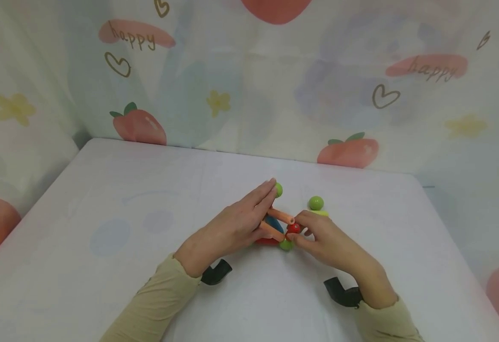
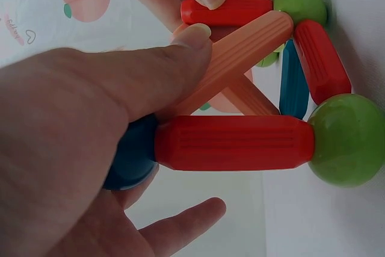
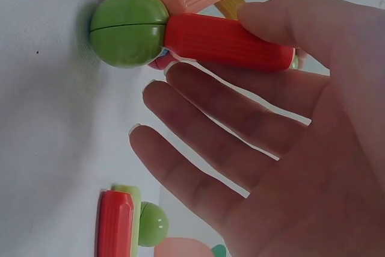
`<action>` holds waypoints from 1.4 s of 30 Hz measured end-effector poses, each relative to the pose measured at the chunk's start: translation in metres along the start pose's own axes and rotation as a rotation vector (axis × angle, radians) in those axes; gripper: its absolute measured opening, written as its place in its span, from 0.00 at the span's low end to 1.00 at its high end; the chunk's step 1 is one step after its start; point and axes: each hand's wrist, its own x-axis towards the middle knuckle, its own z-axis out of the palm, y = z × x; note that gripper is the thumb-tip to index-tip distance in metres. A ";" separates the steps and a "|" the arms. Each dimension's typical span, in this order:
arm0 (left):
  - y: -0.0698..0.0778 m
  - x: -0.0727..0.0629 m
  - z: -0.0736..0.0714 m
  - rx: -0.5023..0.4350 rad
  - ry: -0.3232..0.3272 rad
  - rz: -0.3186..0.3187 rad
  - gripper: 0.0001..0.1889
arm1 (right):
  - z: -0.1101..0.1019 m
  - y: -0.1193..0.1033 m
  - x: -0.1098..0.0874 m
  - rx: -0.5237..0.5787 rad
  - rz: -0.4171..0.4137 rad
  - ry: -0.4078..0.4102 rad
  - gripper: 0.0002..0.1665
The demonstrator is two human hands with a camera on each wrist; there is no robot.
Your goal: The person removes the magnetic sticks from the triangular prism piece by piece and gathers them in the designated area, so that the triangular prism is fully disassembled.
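Your right hand (image 1: 328,240) pinches the red stick (image 3: 228,41) between thumb and fingers; in the head view it lies at nine o'clock from that hand, the nearer one. Its long axis stands up from the counter (image 1: 61,285), lower end against a green ball (image 3: 129,28). Your left hand (image 1: 232,223), farther toward nine o'clock, grips the blue ball (image 2: 133,154), thumb on an orange stick (image 2: 240,52). The next move likely turns on the red stick's lean.

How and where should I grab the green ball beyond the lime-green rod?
Probably by its left and right sides, coming from above: the green ball is round with its top uncovered, while the lime-green rod lies at its near side.
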 end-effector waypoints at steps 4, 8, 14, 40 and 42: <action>0.000 -0.001 -0.001 -0.017 -0.011 -0.018 0.48 | 0.000 0.000 0.000 0.012 0.017 -0.040 0.03; 0.000 -0.001 -0.001 -0.022 -0.008 -0.023 0.49 | -0.003 0.000 0.000 0.020 0.026 -0.061 0.04; -0.001 0.000 0.000 -0.013 -0.003 -0.014 0.48 | -0.008 0.002 -0.003 0.055 0.022 -0.097 0.08; -0.001 0.000 0.000 -0.017 0.024 0.016 0.46 | 0.000 0.009 0.001 0.044 0.052 -0.035 0.12; -0.001 0.001 0.000 -0.018 0.027 0.019 0.46 | 0.001 0.010 0.001 0.053 0.047 -0.033 0.12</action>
